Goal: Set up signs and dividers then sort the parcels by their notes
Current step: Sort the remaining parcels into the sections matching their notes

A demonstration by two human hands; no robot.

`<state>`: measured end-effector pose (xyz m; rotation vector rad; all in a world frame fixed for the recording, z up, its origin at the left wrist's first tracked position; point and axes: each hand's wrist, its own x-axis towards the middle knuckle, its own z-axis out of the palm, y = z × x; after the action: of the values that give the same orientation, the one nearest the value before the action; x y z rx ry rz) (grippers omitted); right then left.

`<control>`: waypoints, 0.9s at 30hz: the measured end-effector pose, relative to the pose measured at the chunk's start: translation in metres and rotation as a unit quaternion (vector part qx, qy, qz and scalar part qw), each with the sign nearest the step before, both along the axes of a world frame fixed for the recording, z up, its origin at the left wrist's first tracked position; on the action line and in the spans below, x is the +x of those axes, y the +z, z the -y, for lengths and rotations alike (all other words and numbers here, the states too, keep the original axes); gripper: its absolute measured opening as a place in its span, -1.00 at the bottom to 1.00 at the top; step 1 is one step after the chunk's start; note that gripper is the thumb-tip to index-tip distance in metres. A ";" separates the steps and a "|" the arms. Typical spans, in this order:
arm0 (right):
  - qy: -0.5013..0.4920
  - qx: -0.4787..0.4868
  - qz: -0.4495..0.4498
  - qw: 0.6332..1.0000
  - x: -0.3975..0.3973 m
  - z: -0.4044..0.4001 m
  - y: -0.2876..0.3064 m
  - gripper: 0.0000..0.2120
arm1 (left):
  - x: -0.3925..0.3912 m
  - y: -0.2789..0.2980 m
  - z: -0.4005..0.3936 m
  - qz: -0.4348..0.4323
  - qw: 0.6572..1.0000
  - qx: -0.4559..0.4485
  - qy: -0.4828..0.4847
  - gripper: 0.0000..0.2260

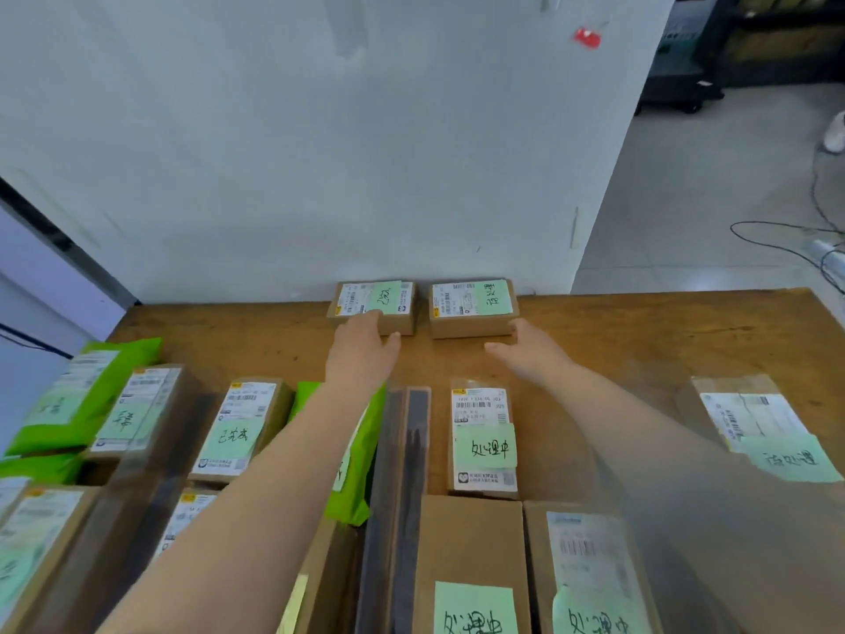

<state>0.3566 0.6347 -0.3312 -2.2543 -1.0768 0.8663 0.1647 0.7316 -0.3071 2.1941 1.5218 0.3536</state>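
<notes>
A parcel-sorting room: labelled parcels (pixel 484 443) crowd a wooden table (pixel 663 331).

Even, diffuse indoor light is being cast over the scene; no glare is being produced. Soft shadows are being thrown just beneath the left hand (pixel 361 347) and right hand (pixel 532 354). The right forearm is being smeared by motion blur. Straight edges are being bowed near the margins by wide-angle distortion.

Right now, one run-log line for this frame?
phase: sorting | left hand: on left small brown cardboard box with green note | right hand: open, at right small brown box | both boxes: wooden table far edge
</notes>
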 end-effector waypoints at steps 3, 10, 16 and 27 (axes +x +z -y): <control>0.000 0.013 0.014 1.000 0.005 -0.021 -0.009 -0.48 | -0.007 -0.007 -0.031 -0.016 1.000 -0.003 0.009 -0.57; -0.070 0.015 0.048 0.996 0.027 -0.077 -0.041 -0.40 | -0.016 -0.057 -0.106 -0.026 0.998 0.005 0.062 -0.59; -0.202 0.048 -0.037 0.977 0.039 -0.109 -0.073 -0.37 | -0.016 -0.105 -0.142 0.139 0.962 -0.136 0.191 -0.41; -0.246 0.083 -0.124 0.958 0.030 -0.105 -0.091 -0.57 | -0.019 -0.124 -0.141 0.419 0.831 -0.218 0.294 -0.61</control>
<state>0.3869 0.7400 -0.4224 -2.0670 -0.4258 0.7805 0.1457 0.8729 -0.4307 0.9367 1.4816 0.9089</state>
